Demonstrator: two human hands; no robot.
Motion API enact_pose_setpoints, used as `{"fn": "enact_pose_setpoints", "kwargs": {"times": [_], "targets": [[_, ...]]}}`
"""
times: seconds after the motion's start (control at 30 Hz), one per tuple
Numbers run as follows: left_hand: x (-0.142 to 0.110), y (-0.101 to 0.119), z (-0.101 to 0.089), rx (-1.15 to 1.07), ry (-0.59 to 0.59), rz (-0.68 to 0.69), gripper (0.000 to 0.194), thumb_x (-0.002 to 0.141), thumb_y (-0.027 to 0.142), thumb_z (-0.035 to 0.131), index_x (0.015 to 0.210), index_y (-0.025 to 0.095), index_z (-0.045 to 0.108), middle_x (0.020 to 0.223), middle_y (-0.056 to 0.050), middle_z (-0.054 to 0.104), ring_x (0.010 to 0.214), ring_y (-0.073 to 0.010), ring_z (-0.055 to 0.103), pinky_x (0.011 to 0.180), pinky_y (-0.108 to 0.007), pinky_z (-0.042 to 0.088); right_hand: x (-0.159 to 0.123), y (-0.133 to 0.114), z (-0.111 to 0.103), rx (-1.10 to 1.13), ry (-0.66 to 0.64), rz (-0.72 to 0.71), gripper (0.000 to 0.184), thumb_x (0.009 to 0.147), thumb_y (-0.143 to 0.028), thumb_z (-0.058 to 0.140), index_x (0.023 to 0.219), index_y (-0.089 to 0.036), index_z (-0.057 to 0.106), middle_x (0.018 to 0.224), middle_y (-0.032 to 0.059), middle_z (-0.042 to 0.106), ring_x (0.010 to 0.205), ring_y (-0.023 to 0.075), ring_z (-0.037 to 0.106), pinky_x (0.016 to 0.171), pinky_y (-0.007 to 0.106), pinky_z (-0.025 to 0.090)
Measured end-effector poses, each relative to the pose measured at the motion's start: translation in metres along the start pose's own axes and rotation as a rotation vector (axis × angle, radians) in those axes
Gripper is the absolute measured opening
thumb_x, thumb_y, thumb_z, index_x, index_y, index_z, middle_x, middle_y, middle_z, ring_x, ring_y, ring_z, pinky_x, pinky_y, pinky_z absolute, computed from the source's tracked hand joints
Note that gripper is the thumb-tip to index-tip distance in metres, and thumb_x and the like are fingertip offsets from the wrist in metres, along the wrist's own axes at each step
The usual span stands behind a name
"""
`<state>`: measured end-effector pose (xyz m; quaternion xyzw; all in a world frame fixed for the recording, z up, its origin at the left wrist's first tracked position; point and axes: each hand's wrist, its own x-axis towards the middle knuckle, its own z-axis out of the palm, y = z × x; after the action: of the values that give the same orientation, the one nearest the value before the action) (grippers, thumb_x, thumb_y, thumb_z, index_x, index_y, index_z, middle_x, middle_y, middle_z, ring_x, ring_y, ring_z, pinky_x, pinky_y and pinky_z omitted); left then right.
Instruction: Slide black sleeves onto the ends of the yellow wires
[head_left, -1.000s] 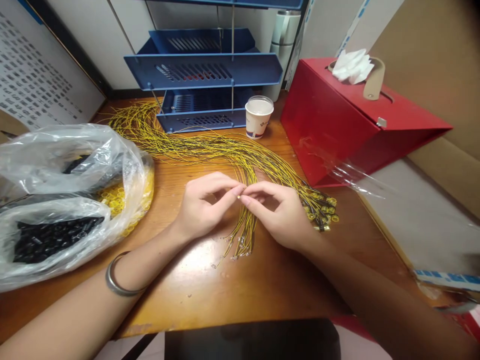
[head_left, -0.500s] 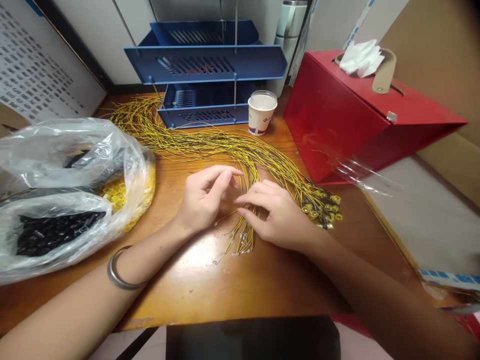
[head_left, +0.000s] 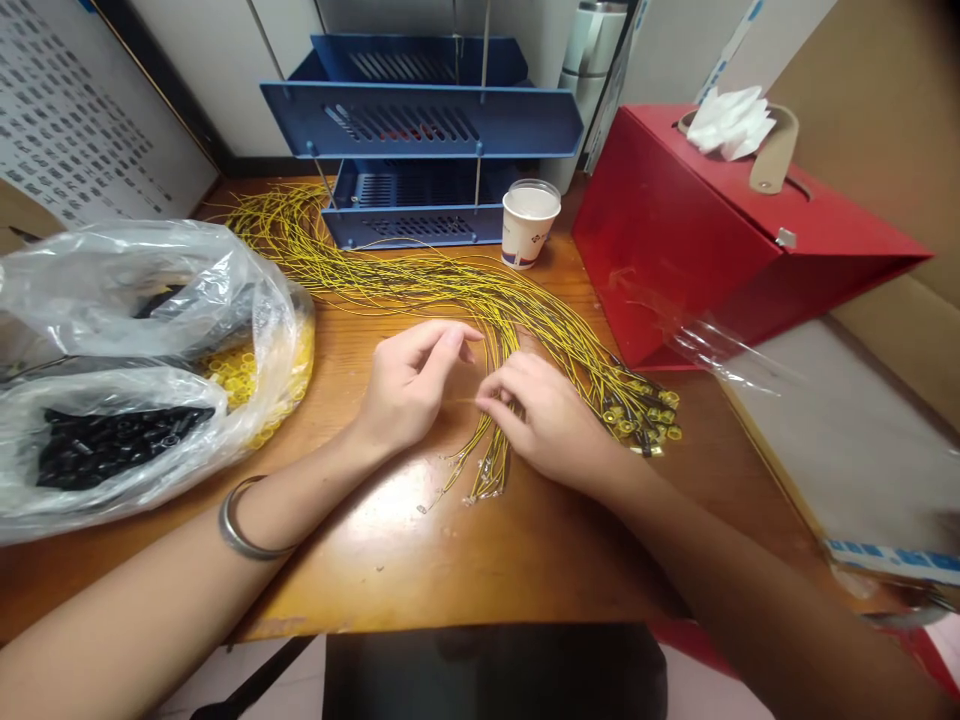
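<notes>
Fingertips of my left hand (head_left: 409,385) and right hand (head_left: 544,420) have parted; 1 second earlier they met, and now a gap separates them. Left hand: fingers curled, thumb close to the forefinger; I cannot tell whether it grasps anything. Right hand: thumb and fingertips drawn nearly together; a faint streak at their tips is too blurred to identify, so grip unconfirmed. Yellow-and-black wires (head_left: 420,280) lie bundled across the table (head_left: 375,600), from beside the blue rack (head_left: 420,120). 1 branch runs between my 2 hands to small pale tips (head_left: 487,480); another ends beyond my right hand in yellow fittings (head_left: 626,412). At my left, clear plastic bagging (head_left: 172,265) holds black pieces (head_left: 112,445) and yellow rings (head_left: 236,380).
</notes>
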<state>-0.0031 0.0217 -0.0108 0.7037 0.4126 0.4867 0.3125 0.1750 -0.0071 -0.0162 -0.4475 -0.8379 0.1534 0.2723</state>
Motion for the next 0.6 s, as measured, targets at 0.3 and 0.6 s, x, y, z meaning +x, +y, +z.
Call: {"fn": "enact_pose_setpoints", "kwargs": {"times": [0.3, 0.6], "targets": [[-0.0008, 0.0002, 0.0006, 0.103, -0.001, -0.097, 0.037, 0.096, 0.04, 0.046, 0.076, 0.015, 0.065, 0.067, -0.002, 0.063, 0.057, -0.0108, 0.053, 0.055, -0.023, 0.042, 0.0003, 0.0102, -0.0092, -0.033, 0.315, 0.082, 0.007, 0.09, -0.019, 0.058, 0.085, -0.017, 0.063, 0.079, 0.0025, 0.052, 0.07, 0.0143, 0.052, 0.066, 0.029, 0.042], [0.0001, -0.0004, 0.0004, 0.223, -0.05, -0.063, 0.021, 0.088, 0.026, 0.057, 0.073, 0.014, 0.065, 0.065, -0.001, 0.065, 0.054, -0.0097, 0.052, 0.051, -0.022, 0.039, -0.0004, 0.007, -0.0099, -0.034, 0.32, 0.019, 0.007, 0.09, -0.02, 0.057, 0.086, -0.018, 0.062, 0.082, 0.0041, 0.056, 0.077, 0.0166, 0.054, 0.072, 0.031, 0.045]]}}
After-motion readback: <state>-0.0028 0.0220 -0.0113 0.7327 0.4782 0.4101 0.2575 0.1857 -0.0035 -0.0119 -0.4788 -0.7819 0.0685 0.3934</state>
